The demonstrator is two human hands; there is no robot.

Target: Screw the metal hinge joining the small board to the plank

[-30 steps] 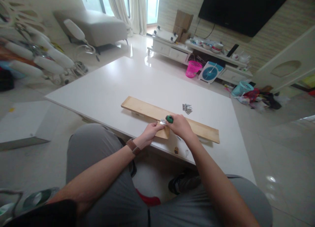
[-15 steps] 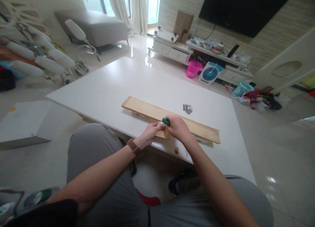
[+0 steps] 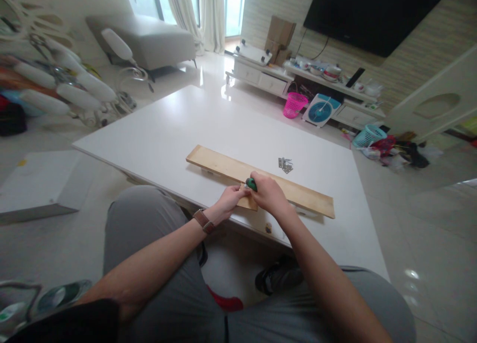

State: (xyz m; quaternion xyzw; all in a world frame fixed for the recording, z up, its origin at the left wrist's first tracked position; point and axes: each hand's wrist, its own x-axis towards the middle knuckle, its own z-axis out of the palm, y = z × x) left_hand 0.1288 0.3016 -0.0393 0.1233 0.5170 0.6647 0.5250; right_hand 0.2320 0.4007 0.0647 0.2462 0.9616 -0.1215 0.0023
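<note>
Head view: at 6 o'clock the left hand (image 3: 228, 200) pinches a small metal piece (image 3: 246, 186) against the long pale wooden board (image 3: 313, 200), while the right hand (image 3: 269, 194) is wrapped around a green-handled screwdriver (image 3: 251, 184) just beside it. The board lies across the white desk (image 3: 179, 129) near its front edge. Toward 1 o'clock, a little pile of metal hinges (image 3: 285, 164) sits apart.

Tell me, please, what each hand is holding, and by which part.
The right hand grips a green-handled screwdriver by its handle. The left hand pinches a small silver metal piece against the long wooden board.
</note>
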